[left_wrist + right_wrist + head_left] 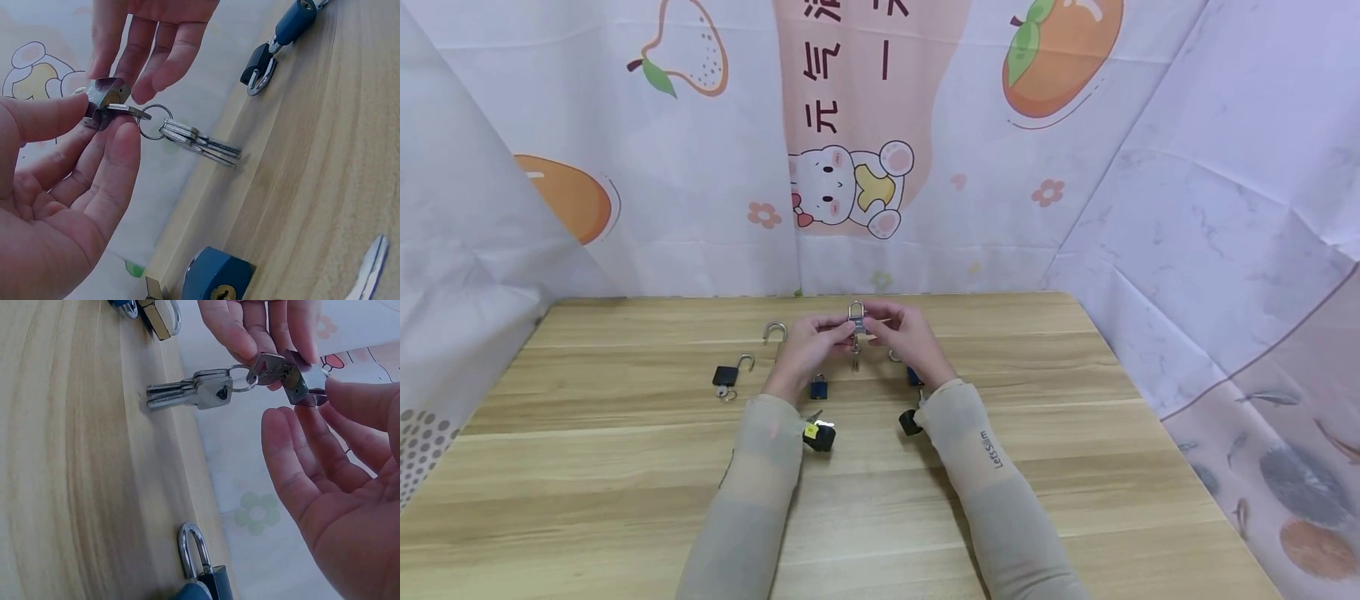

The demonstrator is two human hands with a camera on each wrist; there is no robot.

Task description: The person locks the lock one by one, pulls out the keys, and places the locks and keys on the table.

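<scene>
a small silver padlock [858, 321] is being held above the far part of the wooden table [850, 517], its shackle pointing to 12 o'clock, away from the person. from the left, at about 9 o'clock, the left hand [811, 340] is pinching its body between thumb and fingers; from the right, at about 3 o'clock, the right hand [912, 337] is pinching it likewise. a key [269, 364] is sitting at the padlock's keyhole, and from its key ring [150, 139] more silver keys [214, 390] are dangling towards 6 o'clock in the head view.

around the silver padlock on that dial, a thick silver shackle [776, 325] is showing at 9 o'clock beside the left hand, its lower end hidden. a black padlock [725, 376] with its shackle swung open is lying at 8 o'clock, small keys touching it. a small blue padlock [818, 390] is lying at 7 o'clock; nearer the person, a black padlock with a yellow sticker [810, 431] is resting beside the left sleeve [760, 467]. another black padlock [909, 423] is lying at 5 o'clock, partly covered by the right sleeve [992, 475].
</scene>
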